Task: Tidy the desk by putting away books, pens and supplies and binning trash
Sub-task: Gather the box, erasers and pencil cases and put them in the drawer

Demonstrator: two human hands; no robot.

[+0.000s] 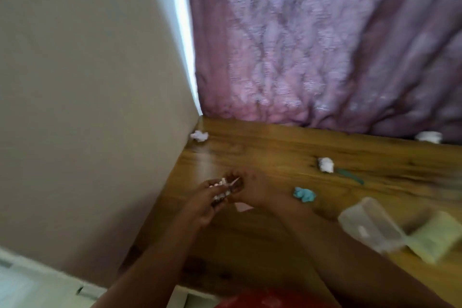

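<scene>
Both hands meet over the left part of the wooden desk. My left hand grips a small bunch of white and pink scraps; the frame is too blurred to tell exactly what they are. My right hand pinches the same bunch from the right. A pink scrap lies on the desk just under the hands. Crumpled white paper balls sit in the far left corner, mid-desk and at the back right. A crumpled blue paper ball lies right of my right hand.
A clear plastic container and a pale yellow-green pad sit at the right. A green pen-like item lies beside the middle paper ball. A beige wall borders the desk's left side, a purple curtain hangs behind, and something red sits below the front edge.
</scene>
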